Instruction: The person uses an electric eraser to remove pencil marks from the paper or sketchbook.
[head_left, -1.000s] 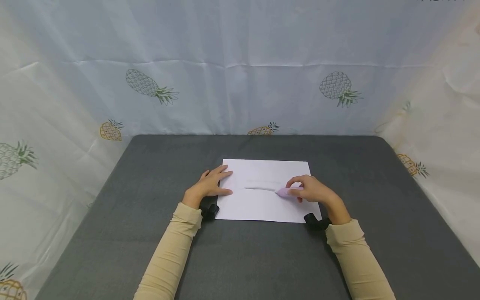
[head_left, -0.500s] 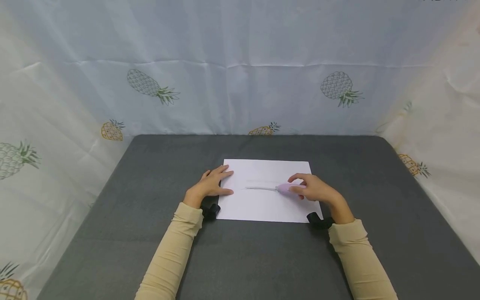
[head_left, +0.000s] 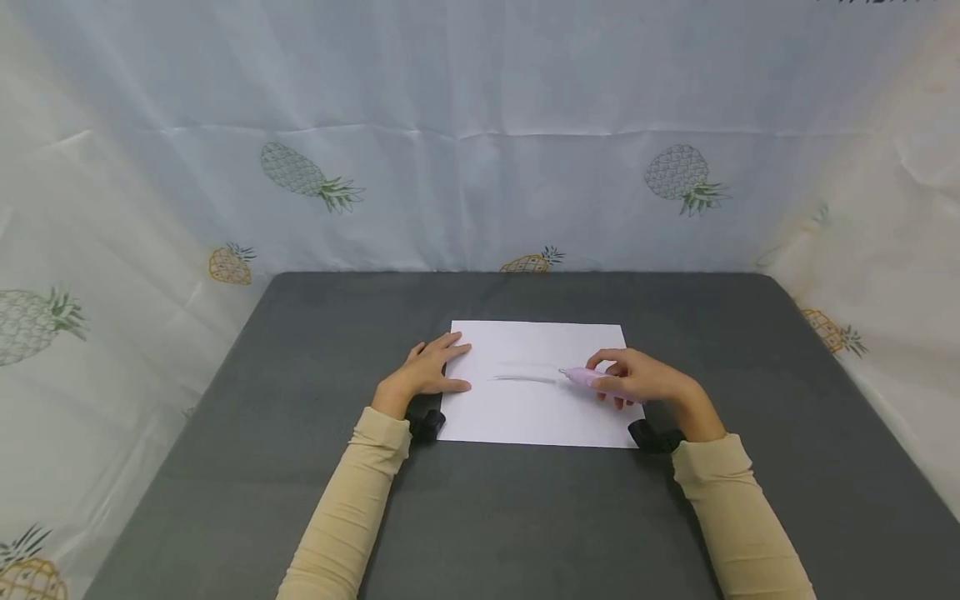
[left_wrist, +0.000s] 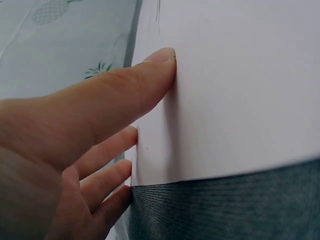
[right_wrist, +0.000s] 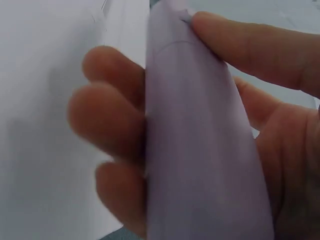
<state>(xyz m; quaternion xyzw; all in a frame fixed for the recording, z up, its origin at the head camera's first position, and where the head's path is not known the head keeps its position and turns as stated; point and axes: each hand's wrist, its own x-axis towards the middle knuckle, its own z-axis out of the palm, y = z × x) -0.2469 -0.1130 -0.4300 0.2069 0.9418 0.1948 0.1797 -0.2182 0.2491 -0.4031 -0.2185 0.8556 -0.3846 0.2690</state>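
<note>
We are holding a pale lilac, tapered plastic pen-shaped tool point(head_left: 583, 377) in our right hand point(head_left: 637, 382), and it is lying almost level over the right half of a white rectangular sheet of paper point(head_left: 525, 412). Its narrow tip is pointing left and meeting the right end of a faint grey smear point(head_left: 525, 378) that is running across the middle of the sheet. In the right wrist view the tool's body point(right_wrist: 200, 150) is looking smooth and matte, widening toward the palm, with our thumb on one side and our curled fingers point(right_wrist: 107, 117) on the other, clamping it between them.

Our left hand point(head_left: 423, 372) is resting on the sheet's left edge, fingers straight and slightly apart; the left wrist view is showing the thumb point(left_wrist: 125, 90) pressing flat on the paper while the other fingers are lying past the edge.

The sheet is lying square on a dark grey fabric-covered table point(head_left: 525, 517), its near edge just ahead of our beige sleeves point(head_left: 352, 500). Bare grey surface is stretching broadly left, right and near of the paper, and a narrower band is lying beyond its far edge. Farther off, a pale cloth backdrop printed with pineapples point(head_left: 480, 167) is closing off the table's far and side edges.
</note>
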